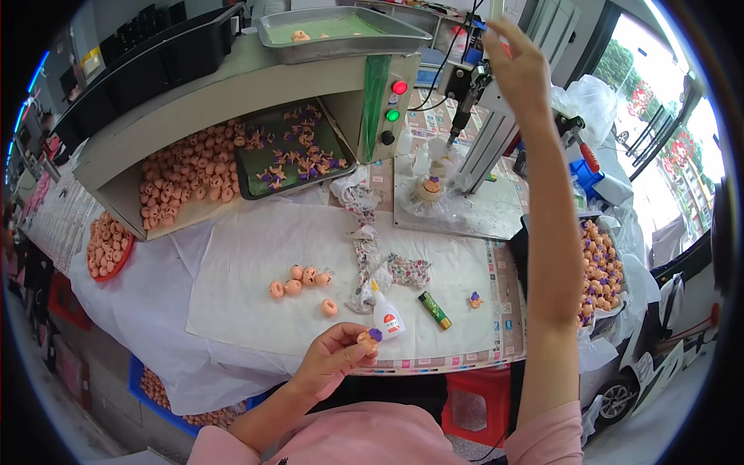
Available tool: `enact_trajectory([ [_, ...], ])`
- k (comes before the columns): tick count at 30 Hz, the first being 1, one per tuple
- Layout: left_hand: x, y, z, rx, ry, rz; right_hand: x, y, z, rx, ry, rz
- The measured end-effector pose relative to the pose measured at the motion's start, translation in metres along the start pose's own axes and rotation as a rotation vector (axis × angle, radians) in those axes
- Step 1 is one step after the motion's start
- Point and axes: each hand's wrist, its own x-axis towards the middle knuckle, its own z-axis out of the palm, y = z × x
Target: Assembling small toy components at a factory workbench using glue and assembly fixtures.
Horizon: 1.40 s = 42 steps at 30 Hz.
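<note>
My left hand [332, 363] pinches a small peach-coloured doll figure [367, 339] with a purple top, above the table's front edge. My right hand [518, 71] is raised high beside the top of a small bench press [490, 147]. Its fingers are bent and apart; whether they touch the pale bar behind them is unclear. Under the press head, a round peach piece with a purple top [432, 184] sits in the fixture. A white glue bottle [389, 316] lies just beyond my left hand. Several hollow peach doll heads [309, 276] sit left of it.
A green tube [435, 310] and one purple-topped figure [475, 299] lie to the right. Patterned cloth [366, 248] runs across the middle. A dark tray of figures [256, 184] stands in the shelf beside heaped heads [182, 182]. A full bin [601, 267] stands right, beyond my right forearm.
</note>
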Motion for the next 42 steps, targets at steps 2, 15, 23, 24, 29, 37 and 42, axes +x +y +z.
enact_trajectory([
  [2,-0.003,0.008,-0.015,-0.029,0.004,0.034,-0.039,-0.004,0.021,-0.489,0.117,-0.069],
  [15,-0.026,0.041,0.021,-0.047,0.092,0.124,-0.041,-0.059,-0.018,-0.429,0.152,-0.262],
  [23,-0.022,0.041,0.011,0.035,0.107,0.133,-0.204,0.02,0.043,-0.714,-0.425,0.25],
  [24,-0.021,0.039,0.021,0.033,0.112,0.146,-0.211,0.037,0.048,-0.727,-0.413,0.266],
  [29,-0.025,0.029,0.055,0.023,0.132,0.146,-0.215,0.045,0.019,-0.414,-0.301,0.093],
  [37,-0.018,0.056,0.026,0.19,0.174,0.248,-0.217,0.027,-0.176,-0.762,-0.044,0.455],
  [42,0.024,0.073,0.068,0.371,0.119,0.255,-0.237,0.021,-0.263,-0.943,-0.203,0.778],
])
